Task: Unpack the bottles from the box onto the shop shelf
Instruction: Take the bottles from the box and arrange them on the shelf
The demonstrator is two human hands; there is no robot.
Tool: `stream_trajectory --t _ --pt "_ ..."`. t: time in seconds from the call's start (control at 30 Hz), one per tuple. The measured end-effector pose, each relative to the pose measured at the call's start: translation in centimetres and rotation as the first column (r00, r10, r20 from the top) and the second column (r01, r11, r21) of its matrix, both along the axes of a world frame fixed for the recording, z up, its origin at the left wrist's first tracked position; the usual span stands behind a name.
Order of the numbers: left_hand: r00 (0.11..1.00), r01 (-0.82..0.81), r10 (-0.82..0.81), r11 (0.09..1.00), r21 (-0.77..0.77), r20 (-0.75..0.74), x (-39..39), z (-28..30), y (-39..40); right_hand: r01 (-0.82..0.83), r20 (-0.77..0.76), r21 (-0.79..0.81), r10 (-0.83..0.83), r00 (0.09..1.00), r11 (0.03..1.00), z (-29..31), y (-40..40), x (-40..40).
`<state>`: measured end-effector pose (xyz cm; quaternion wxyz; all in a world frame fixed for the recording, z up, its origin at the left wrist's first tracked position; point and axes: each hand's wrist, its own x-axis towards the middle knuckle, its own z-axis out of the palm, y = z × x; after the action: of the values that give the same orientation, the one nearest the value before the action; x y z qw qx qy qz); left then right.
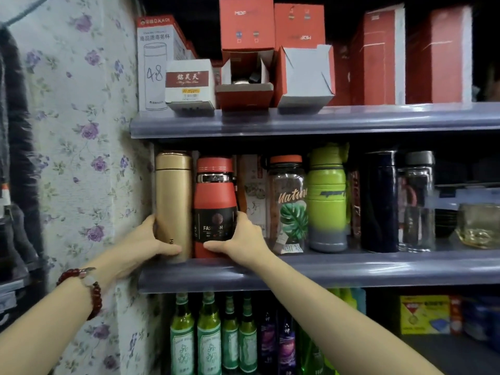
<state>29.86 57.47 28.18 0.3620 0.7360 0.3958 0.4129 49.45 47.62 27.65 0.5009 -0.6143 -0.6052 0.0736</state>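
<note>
My left hand [147,240] grips gold flask [173,204] | right hand [238,240] grips red bottle [215,207] | both upright, centre-left shelf [351,269].

Left hand [151,239] grips gold flask [173,201]; right hand [240,239] grips red bottle [215,201] on shelf [351,269].

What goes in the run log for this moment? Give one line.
step: shelving | left hand: holds gold flask | right hand: holds red bottle | both upright, side by side on middle shelf
</note>
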Motion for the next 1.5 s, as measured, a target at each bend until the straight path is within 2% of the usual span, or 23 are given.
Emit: stream_trajectory --t 0.07,0.13,0.23,0.27,0.3,0.33,0.37,0.43,0.5,0.6,0.7,0.83,1.07,1.3,1.5 --pt "0.985 -0.171 0.169 0.973 0.155 0.024 0.7 0.0 -1.4 0.026 0.051 0.032 -0.028 0.998 0.999 0.1 -0.6 0.3" --pt "0.936 -0.353 0.325 0.864 0.358 0.137 2.0 0.5 -3.7 0.089 0.101 0.111 -0.100 0.990 0.990 0.3 -1.8 1.0" --pt "0.882 -0.471 0.334 0.612 0.636 0.332 5.3 1.3 -8.6 0.174 0.093 0.280 -0.208 0.974 0.944 0.7 -4.3 3.7" --pt "0.872 -0.489 0.316 0.542 0.683 0.373 6.7 1.5 -10.0 0.191 0.065 0.332 -0.225 0.972 0.924 0.8 -5.1 4.9" --pt "0.877 -0.481 0.286 0.512 0.712 0.387 8.2 1.6 -11.1 0.222 0.034 0.377 -0.253 0.967 0.899 0.9 -6.0 6.2" --pt "0.899 -0.437 0.238 0.529 0.727 0.368 9.9 1.6 -11.9 0.271 0.000 0.417 -0.298 0.955 0.868 1.0 -6.9 7.6" --pt "0.929 -0.364 0.176 0.591 0.719 0.325 11.7 1.4 -12.5 0.334 -0.039 0.445 -0.355 0.934 0.831 1.0 -7.6 9.0" --pt "0.976 -0.173 0.054 0.779 0.603 0.212 15.1 1.0 -12.9 0.451 -0.109 0.423 -0.451 0.886 0.786 1.0 -8.9 11.7" --pt "0.992 -0.055 0.003 0.905 0.422 0.123 18.2 0.6 -12.5 0.487 -0.110 0.274 -0.476 0.872 0.829 0.6 -9.4 13.8" --pt "0.992 -0.014 -0.017 0.971 0.239 0.127 21.4 0.3 -11.5 0.408 -0.083 0.015 -0.406 0.910 0.913 0.1 -9.0 15.7" --pt "0.982 -0.065 0.033 0.984 0.164 0.188 22.8 -0.1 -10.1 0.361 -0.173 -0.065 -0.367 0.914 0.930 0.5 -8.0 17.0" --pt "0.980 -0.084 0.059 0.988 0.127 0.192 22.9 -0.4 -8.8 0.289 -0.306 -0.046 -0.289 0.907 0.956 1.0 -6.7 17.9" --pt "0.989 0.118 -0.123 0.990 0.075 0.079 19.6 0.3 -6.2 0.352 -0.153 -0.003 -0.348 0.925 0.936 0.8 -6.6 18.3" --pt "0.995 -0.023 0.004 0.982 0.188 0.102 20.5 -0.2 -7.8 0.310 -0.186 -0.026 -0.309 0.933 0.950 1.3 -6.9 18.2" --pt "0.996 -0.066 0.046 0.960 0.273 0.079 18.9 -0.6 -8.3 0.267 -0.118 0.014 -0.263 0.958 0.964 1.1 -7.8 16.9"
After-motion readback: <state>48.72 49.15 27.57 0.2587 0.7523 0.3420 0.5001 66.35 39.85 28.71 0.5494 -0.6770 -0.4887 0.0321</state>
